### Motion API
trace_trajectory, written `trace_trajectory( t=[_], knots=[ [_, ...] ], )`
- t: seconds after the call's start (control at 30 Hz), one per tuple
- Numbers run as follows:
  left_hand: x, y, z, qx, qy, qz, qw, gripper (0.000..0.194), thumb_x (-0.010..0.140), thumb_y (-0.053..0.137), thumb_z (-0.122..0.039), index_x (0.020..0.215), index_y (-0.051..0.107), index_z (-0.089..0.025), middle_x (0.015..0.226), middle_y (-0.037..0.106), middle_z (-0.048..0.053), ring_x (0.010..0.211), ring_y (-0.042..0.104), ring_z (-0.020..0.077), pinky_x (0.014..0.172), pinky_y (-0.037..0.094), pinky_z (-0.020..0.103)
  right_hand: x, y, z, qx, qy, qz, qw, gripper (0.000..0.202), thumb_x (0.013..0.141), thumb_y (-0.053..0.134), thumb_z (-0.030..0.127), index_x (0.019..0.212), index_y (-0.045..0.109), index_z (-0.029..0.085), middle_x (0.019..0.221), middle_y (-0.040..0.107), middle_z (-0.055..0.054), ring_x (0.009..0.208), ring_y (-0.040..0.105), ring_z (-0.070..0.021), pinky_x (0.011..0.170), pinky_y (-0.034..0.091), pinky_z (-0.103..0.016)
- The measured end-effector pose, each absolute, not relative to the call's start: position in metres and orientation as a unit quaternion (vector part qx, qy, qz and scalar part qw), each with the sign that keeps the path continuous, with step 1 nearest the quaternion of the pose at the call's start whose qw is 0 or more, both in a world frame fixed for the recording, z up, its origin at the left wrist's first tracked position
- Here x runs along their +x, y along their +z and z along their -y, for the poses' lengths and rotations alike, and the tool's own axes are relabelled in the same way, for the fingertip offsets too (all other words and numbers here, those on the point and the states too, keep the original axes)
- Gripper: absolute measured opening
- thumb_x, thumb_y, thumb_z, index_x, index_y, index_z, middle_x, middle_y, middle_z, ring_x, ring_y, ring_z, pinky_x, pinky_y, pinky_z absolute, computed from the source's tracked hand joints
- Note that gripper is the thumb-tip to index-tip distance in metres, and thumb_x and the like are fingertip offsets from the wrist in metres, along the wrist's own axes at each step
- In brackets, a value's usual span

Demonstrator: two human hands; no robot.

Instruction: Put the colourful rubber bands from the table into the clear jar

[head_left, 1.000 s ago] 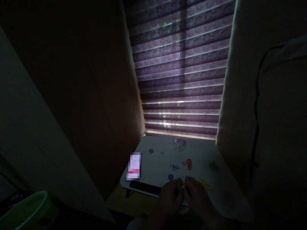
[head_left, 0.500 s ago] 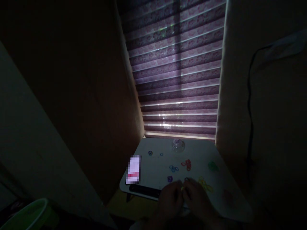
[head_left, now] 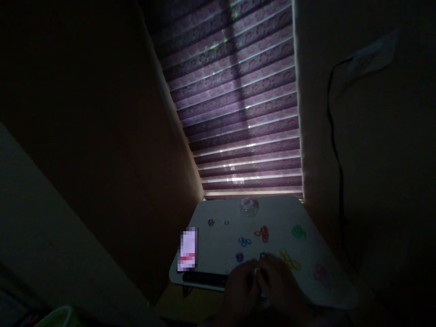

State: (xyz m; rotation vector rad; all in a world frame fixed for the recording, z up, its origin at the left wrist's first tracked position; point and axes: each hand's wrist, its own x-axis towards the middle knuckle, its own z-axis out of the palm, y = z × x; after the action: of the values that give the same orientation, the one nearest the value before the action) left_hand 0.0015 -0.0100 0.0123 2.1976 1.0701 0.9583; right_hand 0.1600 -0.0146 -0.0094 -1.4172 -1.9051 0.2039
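Note:
My left hand (head_left: 240, 281) and my right hand (head_left: 277, 281) meet at the near edge of a small white table (head_left: 218, 259), fingers closed and fingertips together. Pinched between them is a small yellow band (head_left: 256, 271), mostly hidden by the fingers. Just beyond the fingertips lies a dark band (head_left: 263, 255). To the right of my right hand are several yellow bands (head_left: 289, 260). A purple bundle of bands (head_left: 240, 257) rests ahead of my left hand. Farther back lie blue bands (head_left: 244, 241) and red bands (head_left: 264, 234). The scene is very dim.
Green bands (head_left: 299, 231) and pinkish bands (head_left: 321, 273) lie on the right. A clear round container (head_left: 249, 207) stands at the back. On the left are a phone with a blurred screen (head_left: 187, 249) and a black bar (head_left: 204, 278). A blind (head_left: 245, 136) covers the window behind.
The camera view has shifted and tilted slightly. My hands stay together at the same spot, and the yellow band between the fingertips shows a little more clearly.

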Motion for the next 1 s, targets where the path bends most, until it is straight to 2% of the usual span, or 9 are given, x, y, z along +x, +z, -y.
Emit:
trace_trajectory(
  t=[0.23,0.37,0.6,0.83,1.0],
  knots=[
    [0.0,0.011,0.006,0.811,0.357,-0.383,0.261,0.036,0.098,0.044,-0.041,0.114,0.069,-0.02,0.109,0.074,0.012,0.101,0.069,0.0248,0.092,0.052,0.035,0.157,-0.002,0.016,-0.564,0.09,0.733,0.37,0.011,0.09,0.053,0.026,0.083,0.06,0.022,0.09,0.061,-0.006,0.086,0.056,-0.0204,0.079,0.041,-0.033],
    [-0.001,0.014,0.005,0.812,0.355,-0.363,0.287,0.033,0.097,0.048,-0.038,0.118,0.067,-0.022,0.113,0.074,0.01,0.1,0.069,0.0229,0.089,0.052,0.032,0.156,0.002,0.018,-0.576,0.105,0.719,0.375,0.01,0.089,0.054,0.025,0.083,0.061,0.022,0.09,0.061,-0.005,0.086,0.056,-0.0202,0.078,0.04,-0.032],
    [-0.002,0.011,0.004,0.799,0.376,-0.371,0.288,0.028,0.095,0.052,-0.037,0.11,0.068,-0.02,0.106,0.074,0.009,0.093,0.068,0.022,0.083,0.051,0.031,0.158,0.006,0.019,-0.565,0.121,0.728,0.369,0.011,0.09,0.054,0.026,0.084,0.062,0.022,0.09,0.061,-0.005,0.086,0.055,-0.0195,0.079,0.04,-0.031],
    [-0.004,0.005,0.003,0.773,0.387,-0.413,0.287,0.025,0.092,0.055,-0.041,0.088,0.062,-0.017,0.084,0.069,0.006,0.074,0.06,0.0174,0.07,0.046,0.027,0.158,0.003,0.016,-0.564,0.108,0.735,0.36,0.012,0.09,0.053,0.027,0.082,0.06,0.022,0.089,0.062,-0.005,0.082,0.055,-0.0186,0.075,0.039,-0.03],
    [-0.003,0.004,0.004,0.759,0.397,-0.417,0.303,0.03,0.096,0.05,-0.046,0.089,0.061,-0.018,0.083,0.068,0.005,0.075,0.059,0.0164,0.069,0.044,0.026,0.159,0.004,0.017,-0.556,0.092,0.744,0.359,0.013,0.091,0.05,0.026,0.083,0.06,0.022,0.089,0.063,-0.005,0.083,0.056,-0.0188,0.075,0.039,-0.03]
  ],
)
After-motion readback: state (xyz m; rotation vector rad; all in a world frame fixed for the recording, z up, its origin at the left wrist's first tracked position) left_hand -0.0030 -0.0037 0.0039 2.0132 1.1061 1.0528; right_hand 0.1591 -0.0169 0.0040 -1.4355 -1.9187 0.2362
